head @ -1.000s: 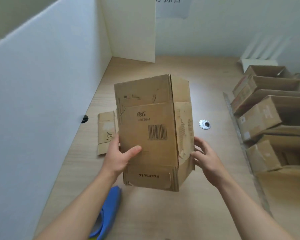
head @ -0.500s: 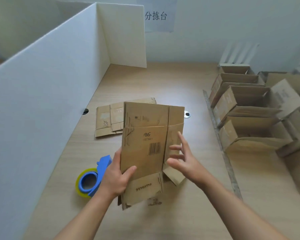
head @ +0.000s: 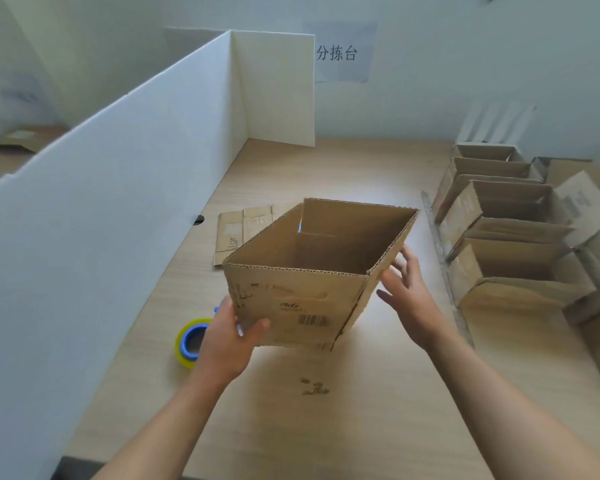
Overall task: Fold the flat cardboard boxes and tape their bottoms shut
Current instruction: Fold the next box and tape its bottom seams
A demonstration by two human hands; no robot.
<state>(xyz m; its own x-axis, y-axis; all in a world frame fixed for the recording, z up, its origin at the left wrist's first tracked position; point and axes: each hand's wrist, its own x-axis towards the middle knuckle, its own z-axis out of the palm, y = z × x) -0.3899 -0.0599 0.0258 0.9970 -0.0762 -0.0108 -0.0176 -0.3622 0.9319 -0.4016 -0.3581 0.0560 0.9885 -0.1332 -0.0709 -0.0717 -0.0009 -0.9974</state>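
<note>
A brown cardboard box (head: pixel 291 306) with a barcode on its near face is held above the wooden table (head: pixel 326 410), opened into a rectangular tube with its mouth tilted towards me. My left hand (head: pixel 227 341) grips the box's near left corner, thumb on the front face. My right hand (head: pixel 407 299) has straight, spread fingers against the box's right side wall. A roll of tape on a blue dispenser (head: pixel 189 342) lies on the table just left of my left hand. Flat unfolded boxes (head: pixel 239 233) lie behind the held box.
A white partition (head: pixel 101 220) runs along the table's left side and turns across the back. Several erected cardboard boxes (head: pixel 499 237) stand in a row at the right, past a metal strip (head: pixel 437 244). Small cardboard crumbs (head: pixel 314 388) lie on the table.
The box went from nearly flat and upright to opened out, with its mouth tipped towards me. My right hand moved from the box's front to its right side. The camera tilted up.
</note>
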